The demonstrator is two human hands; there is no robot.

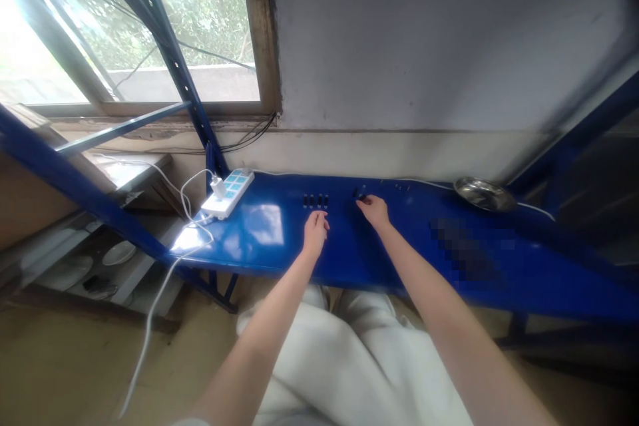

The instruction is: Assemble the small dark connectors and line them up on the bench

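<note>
Just in front of a row of several small black pieces (315, 201) with light ends, my left hand (315, 233) hovers low over the blue table (279, 253). Its fingers are loosely bent and somewhat apart, with nothing visible in them. My right hand (374, 210) is farther right, thumb and fingertips pinched on a small black piece (366, 200), mostly covered by the fingers. Another small dark piece (355, 192) lies just beyond those fingertips. The exact kind of these pieces is too small to tell.
A white power strip (228, 193) with a plugged-in charger stands at the left end, its cable hanging off the table. Several tiny bits (398, 186) lie near the back edge. A shiny metal dish (483, 194) sits back right. Blue posts (184, 80) rise at left.
</note>
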